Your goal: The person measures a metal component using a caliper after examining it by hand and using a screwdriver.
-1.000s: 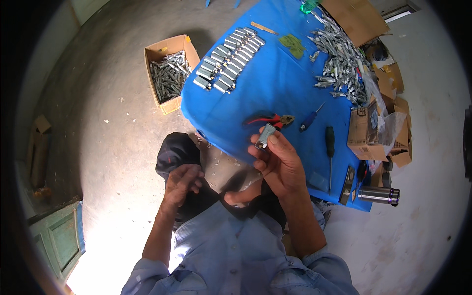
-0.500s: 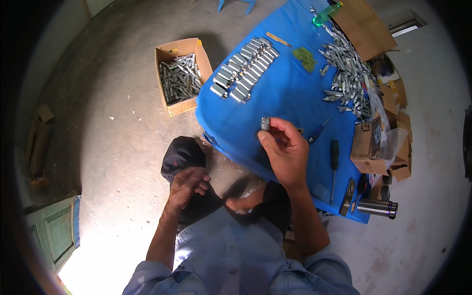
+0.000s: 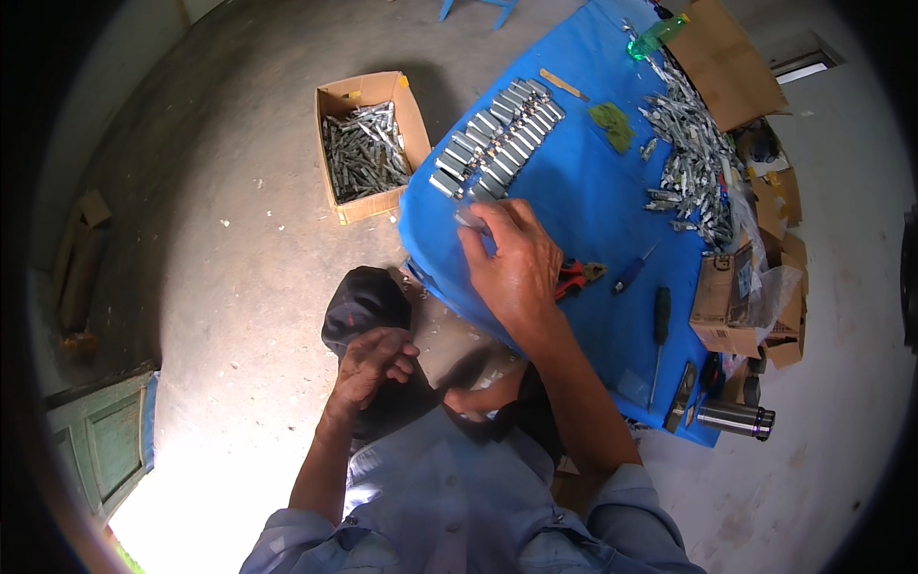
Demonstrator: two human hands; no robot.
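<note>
My right hand reaches over the blue-covered table with a small metal part pinched in its fingers, partly hidden by them, just below the near end of two rows of silver metal pieces. My left hand rests by my dark-trousered knee, its fingers loosely curled and apart with nothing visible in them. Red-handled pliers lie partly behind my right hand. A blue screwdriver and a dark green screwdriver lie to its right.
A cardboard box of grey metal parts stands on the floor. A heap of parts, a green cloth, a green bottle and torn cartons line the table's far and right sides. A steel cylinder lies at the near corner.
My right hand has moved forward and left toward the rows, turning over with the metal part still in it, uncovering the blue screwdriver. My left hand stays by the knee.
</note>
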